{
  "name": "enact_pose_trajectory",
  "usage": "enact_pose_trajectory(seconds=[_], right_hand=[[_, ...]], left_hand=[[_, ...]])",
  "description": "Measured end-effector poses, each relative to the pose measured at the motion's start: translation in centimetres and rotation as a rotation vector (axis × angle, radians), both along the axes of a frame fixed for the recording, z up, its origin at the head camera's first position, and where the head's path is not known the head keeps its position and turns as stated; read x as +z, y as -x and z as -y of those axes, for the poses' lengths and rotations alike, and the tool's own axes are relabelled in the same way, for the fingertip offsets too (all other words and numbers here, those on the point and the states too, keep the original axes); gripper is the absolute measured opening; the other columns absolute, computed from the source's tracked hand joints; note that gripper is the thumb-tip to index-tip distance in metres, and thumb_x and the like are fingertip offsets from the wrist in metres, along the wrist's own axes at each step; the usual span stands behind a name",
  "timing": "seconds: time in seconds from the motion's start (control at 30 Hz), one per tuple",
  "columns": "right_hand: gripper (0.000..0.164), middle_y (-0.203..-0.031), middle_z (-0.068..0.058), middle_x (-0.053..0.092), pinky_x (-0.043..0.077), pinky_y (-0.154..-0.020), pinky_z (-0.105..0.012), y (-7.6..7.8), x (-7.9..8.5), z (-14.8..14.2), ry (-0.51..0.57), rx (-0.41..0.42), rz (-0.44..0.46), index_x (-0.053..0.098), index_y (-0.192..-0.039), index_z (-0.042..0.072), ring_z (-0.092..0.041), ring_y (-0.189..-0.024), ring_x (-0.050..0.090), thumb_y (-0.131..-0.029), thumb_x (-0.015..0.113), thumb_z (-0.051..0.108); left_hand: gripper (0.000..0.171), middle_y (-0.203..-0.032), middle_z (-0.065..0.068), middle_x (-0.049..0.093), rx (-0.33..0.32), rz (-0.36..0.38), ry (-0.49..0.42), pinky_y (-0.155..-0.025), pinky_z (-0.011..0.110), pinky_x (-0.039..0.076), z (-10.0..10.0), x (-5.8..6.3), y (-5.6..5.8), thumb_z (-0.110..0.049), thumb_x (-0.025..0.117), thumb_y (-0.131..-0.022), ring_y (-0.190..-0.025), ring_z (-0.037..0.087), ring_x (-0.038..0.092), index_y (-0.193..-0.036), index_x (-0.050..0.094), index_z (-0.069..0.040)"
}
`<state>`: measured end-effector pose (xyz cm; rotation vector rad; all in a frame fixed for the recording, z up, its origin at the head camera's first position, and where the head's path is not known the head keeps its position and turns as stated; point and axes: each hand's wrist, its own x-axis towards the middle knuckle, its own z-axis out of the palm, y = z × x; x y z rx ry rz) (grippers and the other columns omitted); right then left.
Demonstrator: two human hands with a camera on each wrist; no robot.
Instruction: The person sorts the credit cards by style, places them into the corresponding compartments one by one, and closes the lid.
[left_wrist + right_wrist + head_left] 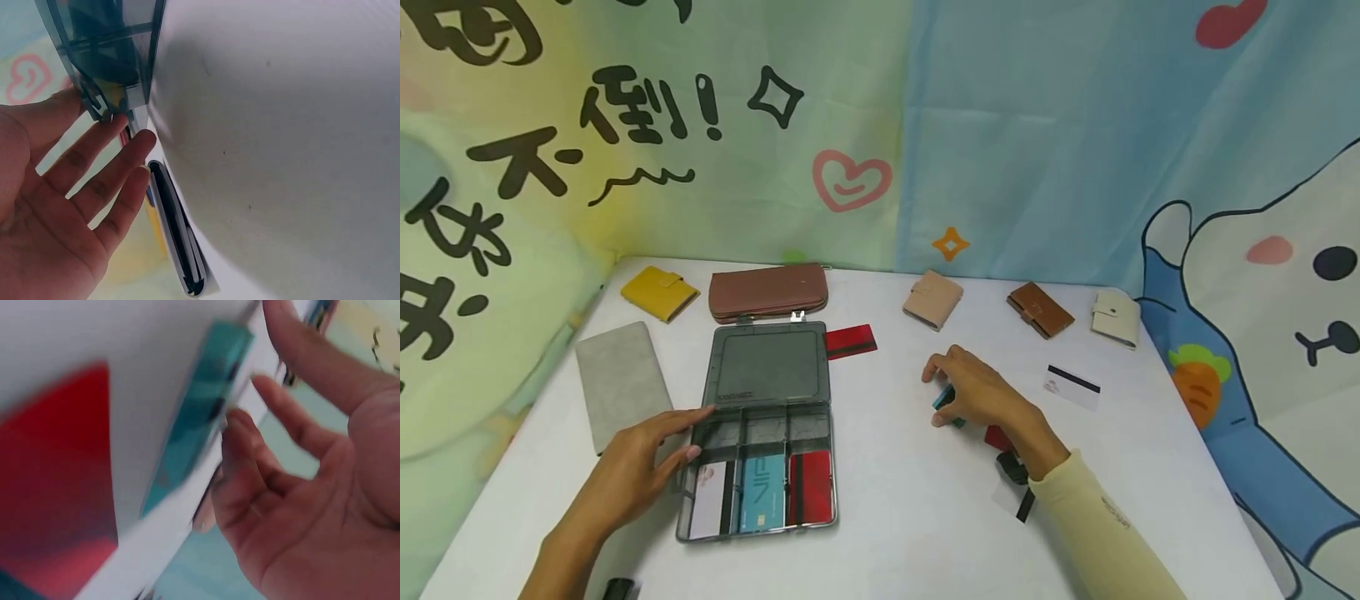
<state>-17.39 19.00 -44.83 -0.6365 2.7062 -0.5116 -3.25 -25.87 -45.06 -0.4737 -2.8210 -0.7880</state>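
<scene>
Nearest the camera, pale yellow sleeve [1097, 533] on the right arm, stretched forward over white bench [895, 542]. Beyond its cuff, right hand [981, 392] low over teal card [943, 397], visible between thumb and forefinger; fingers bent but parted, not clenched, contact with the card uncertain. Partly hidden beside the right wrist: dark red piece [995, 437]; nearer, whitish card [1024, 505] with black stripe.

To the left, grey case [763, 427] lying open, lid [767, 362] folded back away from the camera. In its near row of compartments, left to right: white card [709, 500] with black stripe, blue card [762, 493], red card [820, 492] with dark stripe. At the left side of the case, left hand [632, 467]; fingers extended and released, forefinger touching near the hinge, thumb at the side wall.

Right of the lid, meeting its edge, second red card [850, 342]. Left of the case, pale grey wallet [622, 379] lying flat. Along the far side, left to right: yellow wallet [658, 292], long brown wallet [767, 292] just behind the lid, beige wallet [932, 299], small brown wallet [1041, 310], cream wallet [1116, 318]. Nearer than the last, striped pale card [1072, 387]. Behind, printed cloth backdrop [1037, 125].
</scene>
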Motion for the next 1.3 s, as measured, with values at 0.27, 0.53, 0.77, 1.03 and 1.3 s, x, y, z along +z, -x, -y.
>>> enact_pose_trajectory(seconds=[0.27,0.53,0.77,1.03,1.3], right_hand=[[0.036,-0.099,-0.005,0.051,0.046,-0.076,-0.030,0.7,-0.3,-1.4,0.033,0.033,0.025,0.063,-0.089,0.015,-0.018,-0.090,0.051,-0.068,0.093,0.019],[0.036,-0.090,-0.001,0.057,0.045,-0.073,-0.030,-0.1,-0.8,-0.5,0.078,-0.022,0.001,0.061,-0.090,0.016,-0.015,-0.083,0.053,-0.074,0.089,0.032],[0.047,-0.089,0.001,0.054,0.044,-0.067,-0.029,-1.2,-0.1,-0.6,-0.039,-0.044,0.022,0.058,-0.095,0.016,-0.015,-0.080,0.051,-0.067,0.093,0.032],[0.019,-0.075,0.000,0.055,0.045,-0.057,-0.024,-2.7,0.9,1.3,0.392,0.083,0.155,0.060,-0.105,0.016,-0.015,-0.064,0.051,-0.092,0.073,0.019],[0.019,-0.074,-0.002,0.066,0.054,-0.051,-0.030,-5.5,1.8,8.5,0.676,0.087,0.304,0.064,-0.107,0.019,-0.039,-0.057,0.061,-0.091,0.075,0.022]], left_hand=[[0.060,-0.124,0.010,0.071,0.015,0.023,-0.018,-0.081,0.052,0.058,-0.1,0.4,-0.1,-0.006,0.081,-0.080,-0.108,0.035,0.069,-0.136,0.062,-0.017],[0.059,-0.124,0.009,0.071,0.001,0.009,-0.020,-0.080,0.049,0.059,-0.3,0.1,0.0,-0.005,0.081,-0.081,-0.108,0.032,0.069,-0.136,0.063,-0.016],[0.059,-0.124,0.009,0.070,-0.001,0.028,-0.012,-0.080,0.050,0.059,-0.5,0.2,0.1,-0.006,0.080,-0.082,-0.109,0.033,0.069,-0.137,0.062,-0.017],[0.059,-0.124,0.011,0.070,0.006,0.032,0.000,-0.080,0.051,0.059,-0.3,0.5,0.1,-0.005,0.080,-0.081,-0.109,0.035,0.068,-0.137,0.062,-0.017],[0.058,-0.125,0.013,0.070,0.016,0.045,-0.005,-0.082,0.053,0.058,-0.4,0.4,0.1,-0.004,0.080,-0.082,-0.110,0.037,0.068,-0.136,0.062,-0.015]])
